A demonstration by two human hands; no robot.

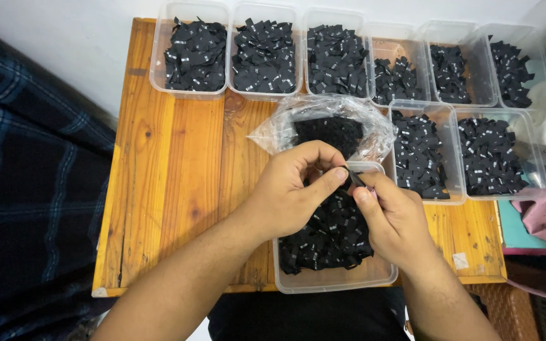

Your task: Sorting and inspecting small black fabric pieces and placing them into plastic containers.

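Head view is showing a wooden table (178,189) spreading under both hands, with clear tubs of black labels ranged along its far side and off to the right of the hands. Directly beneath the hands, the nearest plastic tub (333,278) is sitting half full of black fabric labels (330,237). Just beyond the fingertips, an open clear bag (298,120) of more black pieces is lying. Both hands are meeting over the near tub: the left hand (289,196) is curling closed, thumb and forefinger pinching one small black label (353,179), and the right hand (396,221) is pinching the same label from the other side. Its long axis is running diagonally between the two thumbs, equally near both.
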